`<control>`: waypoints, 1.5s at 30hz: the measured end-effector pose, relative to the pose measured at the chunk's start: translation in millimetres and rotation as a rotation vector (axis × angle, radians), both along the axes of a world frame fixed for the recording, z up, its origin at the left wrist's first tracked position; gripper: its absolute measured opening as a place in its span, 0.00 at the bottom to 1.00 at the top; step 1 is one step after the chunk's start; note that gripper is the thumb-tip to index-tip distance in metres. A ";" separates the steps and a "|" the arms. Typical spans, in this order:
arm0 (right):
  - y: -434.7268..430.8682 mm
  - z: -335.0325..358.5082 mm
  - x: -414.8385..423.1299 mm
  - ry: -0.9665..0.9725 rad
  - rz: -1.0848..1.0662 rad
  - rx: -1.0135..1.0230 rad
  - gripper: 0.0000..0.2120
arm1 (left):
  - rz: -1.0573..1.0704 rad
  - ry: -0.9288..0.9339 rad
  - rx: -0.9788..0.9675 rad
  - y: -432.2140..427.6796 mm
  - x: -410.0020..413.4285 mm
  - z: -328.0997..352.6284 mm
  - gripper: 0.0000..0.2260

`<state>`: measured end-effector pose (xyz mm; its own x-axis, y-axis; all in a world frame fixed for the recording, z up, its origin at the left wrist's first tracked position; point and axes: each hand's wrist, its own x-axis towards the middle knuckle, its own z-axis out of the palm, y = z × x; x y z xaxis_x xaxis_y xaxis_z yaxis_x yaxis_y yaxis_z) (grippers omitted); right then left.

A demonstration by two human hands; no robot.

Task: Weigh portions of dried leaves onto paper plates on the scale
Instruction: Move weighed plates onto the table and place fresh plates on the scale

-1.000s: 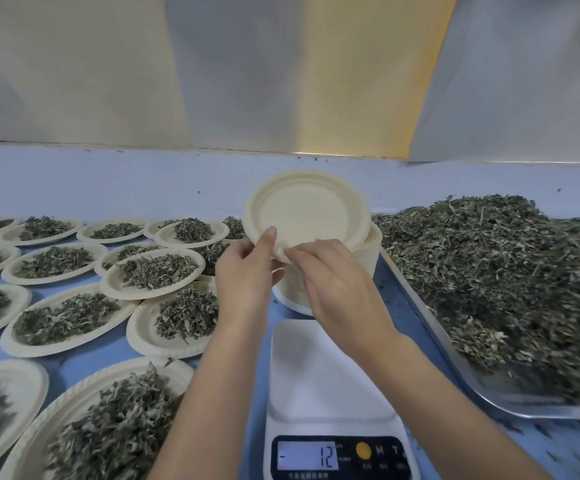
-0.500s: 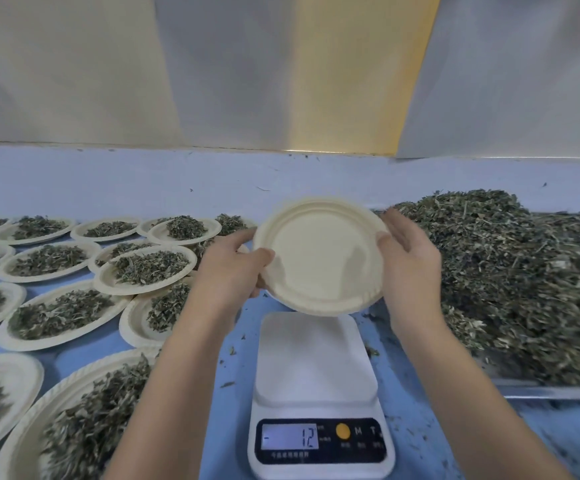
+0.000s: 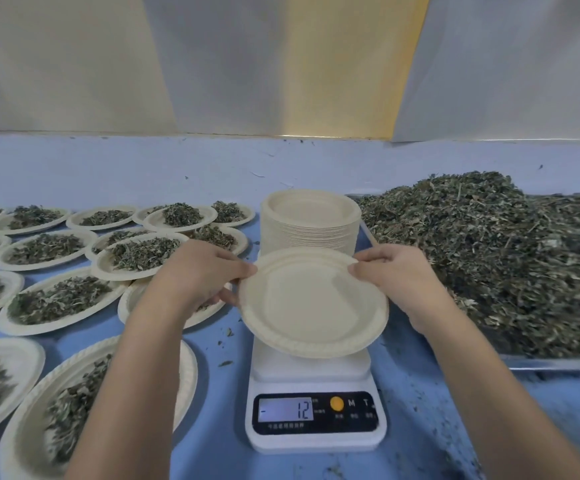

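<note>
Both hands are on the same empty paper plate [image 3: 312, 303]. The left hand [image 3: 205, 271] pinches the plate's left rim, thumb on top and fingers curled under. The right hand [image 3: 395, 275] pinches the far-right rim the same way, so the two hands sit apart with the plate between them. The plate is right over the white platform of the scale [image 3: 316, 375] and tilted a bit. I honestly can't tell if its near edge is touching the platform or just hovering.

The scale sits by the near edge of the table [image 3: 219, 427], roughly in the middle, and its display [image 3: 286, 409] reads -12. Just behind it, toward the far edge, there's a tall stack of plates [image 3: 311, 220], all empty.

The right side of the table is taken up by a metal tray [image 3: 558, 362] heaped with a big pile of dried leaves [image 3: 489, 254]. The left side is covered with filled plates [image 3: 56, 299], each with a mound of leaves, some overlapping at the rims and running out to the left edge. A few loose leaf bits [image 3: 225, 364] lie on the blue surface near the scale.
</note>
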<state>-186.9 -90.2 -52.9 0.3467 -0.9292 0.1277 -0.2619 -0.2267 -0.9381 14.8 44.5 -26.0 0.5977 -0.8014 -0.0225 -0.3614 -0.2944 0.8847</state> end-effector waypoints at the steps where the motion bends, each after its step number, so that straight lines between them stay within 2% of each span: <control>1: -0.2 -3.2 1.6 0.054 0.004 -0.002 0.05 | -0.004 -0.001 0.030 -0.6 1.7 -2.3 0.03; 4: 1.8 -10.5 6.4 0.113 0.026 0.001 0.03 | -0.003 0.023 0.113 -2.3 5.4 -9.3 0.03; 8: 6.0 -15.7 11.2 0.110 0.022 -0.019 0.20 | 0.000 0.050 0.181 -6.0 7.1 -15.8 0.04; 20: 5.6 -25.1 12.9 0.183 0.010 -0.034 0.15 | -0.030 0.039 0.249 -12.1 10.3 -28.1 0.06; 24: 4.8 -27.8 13.3 0.194 0.007 -0.045 0.17 | -0.012 0.050 0.253 -12.5 11.2 -29.3 0.07; 29: 0.2 -30.1 13.5 0.170 -0.022 -0.029 0.15 | 0.019 0.071 0.259 -13.1 10.5 -27.5 0.11; 31: -2.1 -30.5 12.6 0.151 -0.058 -0.064 0.17 | 0.048 -0.063 0.217 -12.8 9.5 -25.1 0.11; 34: -5.6 -28.8 8.0 0.135 -0.177 -0.164 0.13 | 0.090 -0.334 0.024 -13.2 -2.8 -15.7 0.08; 36: -9.0 -26.8 1.8 0.111 -0.287 -0.222 0.11 | 0.070 -0.365 -0.146 -15.9 -19.4 -6.7 0.07; 38: -15.6 -26.4 -8.0 0.104 -0.380 -0.321 0.13 | -0.007 -0.274 -0.284 -23.1 -39.1 0.0 0.08; 41: -34.9 -29.9 -28.0 0.319 -0.452 -0.405 0.21 | -0.146 -0.158 -0.366 -36.3 -70.1 5.0 0.08; 45: -58.3 -43.9 -57.2 0.786 -0.372 -0.115 0.35 | -0.249 -0.144 -0.407 -52.8 -100.2 5.9 0.09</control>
